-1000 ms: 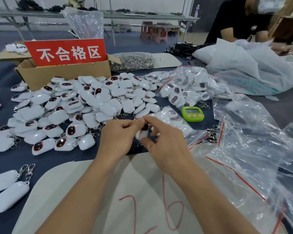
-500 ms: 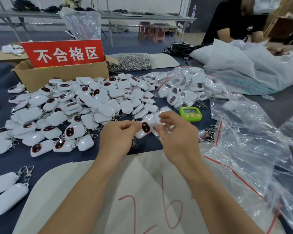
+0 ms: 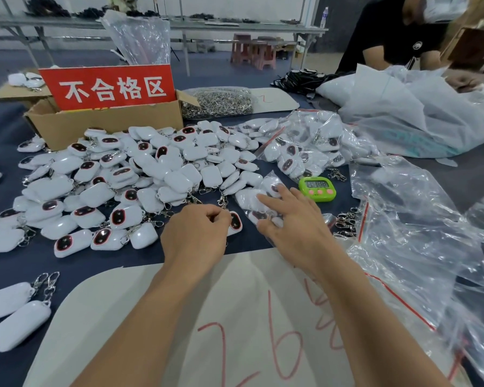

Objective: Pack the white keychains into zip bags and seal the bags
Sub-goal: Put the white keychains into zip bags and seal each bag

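A table [image 3: 95,263] draped in dark blue cloth filled the view. Along its near edge lay a smooth off-white sheet [image 3: 140,317] with rounded corners and red handwritten digits. To the right spread a crinkled heap of empty zip bags [image 3: 408,247], thin clear film with red seal strips. A soft white sack [image 3: 403,113] slumped at the far right. A brown cardboard box [image 3: 109,124] stood at the far left with a red sign [image 3: 109,88] bearing white characters propped in it.

In front of the box lay the white keychains [image 3: 151,174] in a loose pile. They were glossy, rounded, pebble-like shells, some face up showing a dark oval with a red rim, each with a silver metal clasp. Filled zip bags [image 3: 305,152] were stacked beside the pile, and a clear bag of metal clasps [image 3: 218,103] sat behind it.

The right hand [image 3: 294,227] rested with fingers spread and straight on a zip bag [image 3: 249,196] already holding several keychains, just right of the pile. The left hand [image 3: 196,236] had its fingers curled, pinching one keychain [image 3: 235,222], dark face up, at the bag's near edge. A small lime-green timer [image 3: 317,188] with pink buttons lay just beyond the right hand.
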Motion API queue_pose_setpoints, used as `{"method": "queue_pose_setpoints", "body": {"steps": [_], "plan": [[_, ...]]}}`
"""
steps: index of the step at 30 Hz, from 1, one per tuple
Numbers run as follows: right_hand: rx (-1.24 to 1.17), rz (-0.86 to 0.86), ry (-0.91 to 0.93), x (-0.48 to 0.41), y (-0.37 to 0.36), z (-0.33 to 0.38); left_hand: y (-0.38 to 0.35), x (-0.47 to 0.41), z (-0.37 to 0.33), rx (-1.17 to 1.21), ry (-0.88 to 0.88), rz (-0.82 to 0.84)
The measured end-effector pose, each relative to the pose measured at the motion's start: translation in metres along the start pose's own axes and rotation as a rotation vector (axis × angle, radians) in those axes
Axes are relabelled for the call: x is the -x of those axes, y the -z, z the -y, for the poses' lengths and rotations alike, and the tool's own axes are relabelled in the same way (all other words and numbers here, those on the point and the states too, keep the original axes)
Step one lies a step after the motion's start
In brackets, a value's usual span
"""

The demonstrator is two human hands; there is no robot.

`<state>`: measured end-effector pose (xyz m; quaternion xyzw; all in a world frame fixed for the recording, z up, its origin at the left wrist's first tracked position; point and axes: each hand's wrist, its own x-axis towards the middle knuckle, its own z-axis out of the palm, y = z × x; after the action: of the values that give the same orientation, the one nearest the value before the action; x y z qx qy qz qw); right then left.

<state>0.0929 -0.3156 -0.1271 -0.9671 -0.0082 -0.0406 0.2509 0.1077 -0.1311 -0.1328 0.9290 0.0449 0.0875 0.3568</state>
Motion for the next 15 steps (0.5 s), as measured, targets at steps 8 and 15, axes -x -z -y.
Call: {"method": "queue_pose_setpoints", "body": {"steps": [8,15], "plan": [[-0.178,-0.12,-0.108,0.008,-0.002,0.001,-0.003,0.001,0.002,-0.036,-0.012,-0.008],[-0.279,-0.35,-0.199,0.012,0.013,0.003,-0.005,0.009,-0.001,-0.096,-0.1,-0.048]]}}
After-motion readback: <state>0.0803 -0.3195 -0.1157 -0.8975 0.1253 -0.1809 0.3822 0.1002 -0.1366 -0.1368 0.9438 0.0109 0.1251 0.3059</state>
